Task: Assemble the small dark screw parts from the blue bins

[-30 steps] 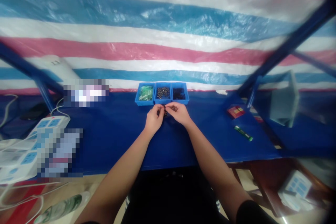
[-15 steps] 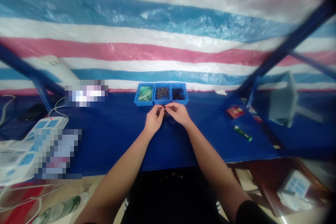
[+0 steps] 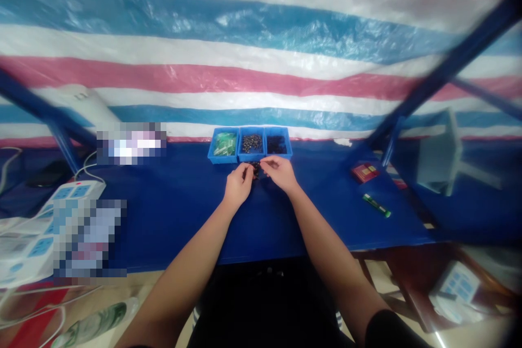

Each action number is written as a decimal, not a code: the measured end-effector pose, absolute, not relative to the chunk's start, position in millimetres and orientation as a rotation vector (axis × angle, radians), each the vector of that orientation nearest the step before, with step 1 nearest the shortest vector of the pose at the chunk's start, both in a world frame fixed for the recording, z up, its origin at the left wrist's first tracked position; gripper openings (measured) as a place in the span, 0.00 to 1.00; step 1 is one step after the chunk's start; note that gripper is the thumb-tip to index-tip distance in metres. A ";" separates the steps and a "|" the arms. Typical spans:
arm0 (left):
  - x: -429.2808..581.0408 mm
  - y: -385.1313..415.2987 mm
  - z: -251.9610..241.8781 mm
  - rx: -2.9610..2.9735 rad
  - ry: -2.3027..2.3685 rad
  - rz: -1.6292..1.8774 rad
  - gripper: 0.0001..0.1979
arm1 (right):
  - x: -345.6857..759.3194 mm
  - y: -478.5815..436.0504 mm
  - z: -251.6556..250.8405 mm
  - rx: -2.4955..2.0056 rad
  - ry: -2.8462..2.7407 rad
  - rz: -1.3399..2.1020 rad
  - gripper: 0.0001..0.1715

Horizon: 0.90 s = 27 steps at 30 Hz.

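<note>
My left hand is closed in a pinch on the blue table, just in front of the bins. Opposite it, my right hand also has thumb and fingertips together. Whatever either holds is too small to make out. Between and behind the fingertips lie small dark pieces, partly hidden by the hands. Three joined blue bins stand right behind: the left bin holds green-and-clear packets, the middle bin small brassy dark parts, and the right bin black pieces.
A red box and a green tube lie at right on the table. At left are a white power strip with cables and a blurred-out flat object. Blue frame bars slant at both sides before a striped sheet.
My fingertips, close together before, have drawn slightly apart, so more of the dark pieces shows between them. The bins stay in place.
</note>
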<state>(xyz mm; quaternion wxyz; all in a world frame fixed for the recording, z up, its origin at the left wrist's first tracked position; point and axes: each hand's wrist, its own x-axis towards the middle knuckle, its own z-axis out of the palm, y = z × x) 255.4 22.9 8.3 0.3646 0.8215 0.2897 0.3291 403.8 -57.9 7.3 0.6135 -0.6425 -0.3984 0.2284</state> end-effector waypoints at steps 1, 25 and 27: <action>255.4 22.8 8.0 2.107 0.745 0.842 0.13 | 406.6 -57.5 6.3 -1.490 -0.853 0.517 0.14; 255.7 22.8 4.6 2.098 0.778 0.804 0.13 | 406.6 -60.3 1.4 -1.998 -1.380 0.201 0.09; 255.5 22.9 4.6 2.091 0.782 0.813 0.13 | 404.9 -60.6 4.1 -1.996 -1.427 0.221 0.08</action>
